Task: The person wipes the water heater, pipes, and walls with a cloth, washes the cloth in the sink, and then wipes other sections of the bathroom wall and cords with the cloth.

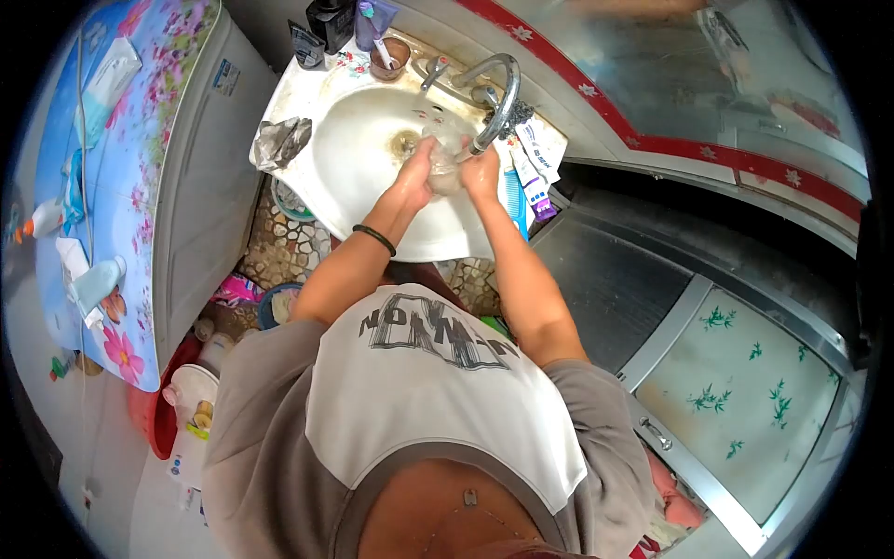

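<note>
Over the white washbasin, my left hand is closed around the left side of a clear, rounded vessel. My right hand grips the same vessel from the other side, close beneath the spout of the curved metal faucet. The vessel looks see-through and wet; its exact kind is hard to make out. Some of my fingers are hidden behind it. The brownish drain shows just left of my hands. A dark band circles my left wrist.
A brown cup with a toothpaste tube stands on the basin's back rim. Crumpled grey plastic lies at its left. A blue comb and tubes sit at right. A flowered-cover appliance stands left; a glass-fronted cabinet, right.
</note>
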A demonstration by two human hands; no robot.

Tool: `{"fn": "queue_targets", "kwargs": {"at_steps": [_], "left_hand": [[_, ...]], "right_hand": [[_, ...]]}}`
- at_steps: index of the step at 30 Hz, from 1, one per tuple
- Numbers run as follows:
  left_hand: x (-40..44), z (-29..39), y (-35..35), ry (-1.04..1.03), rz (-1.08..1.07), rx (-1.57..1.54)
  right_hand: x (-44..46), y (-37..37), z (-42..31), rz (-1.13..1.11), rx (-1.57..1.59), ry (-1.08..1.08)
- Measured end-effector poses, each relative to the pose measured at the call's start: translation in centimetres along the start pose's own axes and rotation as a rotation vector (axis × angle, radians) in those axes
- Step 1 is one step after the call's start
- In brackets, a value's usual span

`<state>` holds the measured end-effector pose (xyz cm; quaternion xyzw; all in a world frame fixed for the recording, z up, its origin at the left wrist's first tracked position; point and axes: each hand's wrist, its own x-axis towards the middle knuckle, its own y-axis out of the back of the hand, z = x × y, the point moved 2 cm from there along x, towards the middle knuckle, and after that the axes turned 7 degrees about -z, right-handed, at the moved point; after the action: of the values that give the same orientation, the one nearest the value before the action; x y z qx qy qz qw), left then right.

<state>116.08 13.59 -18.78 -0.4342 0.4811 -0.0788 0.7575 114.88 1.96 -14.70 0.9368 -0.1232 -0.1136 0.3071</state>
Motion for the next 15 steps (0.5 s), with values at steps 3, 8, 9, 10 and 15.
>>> {"fn": "queue_targets", "kwargs": {"at_steps": [3, 8, 9, 10, 15], "left_hand": [[-1.4, 1.6, -1.1, 0.028, -0.178, 0.077], [-0.1, 3.5, 3.2, 0.194, -0.329, 0.112], [0.3, 3.4, 3.5, 0.202, -0.384, 0.127], [-0.1, 3.4, 3.2, 0.167, -0.283, 0.289], [-0.6, 1.8, 1.6, 0.17, -0.011, 0.607]], "right_hand": [[1.7, -1.0, 5.7, -0.119, 0.564, -0.465], [0.2, 3.8, 0.4, -0.51, 0.585, -0.809], [0.0, 3.8, 0.4, -0.513, 0.565, -0.76], [-0.3, 3.6, 0.5, -0.515, 0.546, -0.712], [-1.2, 0.0, 0.6, -0.303, 0.159, -0.077]]}}
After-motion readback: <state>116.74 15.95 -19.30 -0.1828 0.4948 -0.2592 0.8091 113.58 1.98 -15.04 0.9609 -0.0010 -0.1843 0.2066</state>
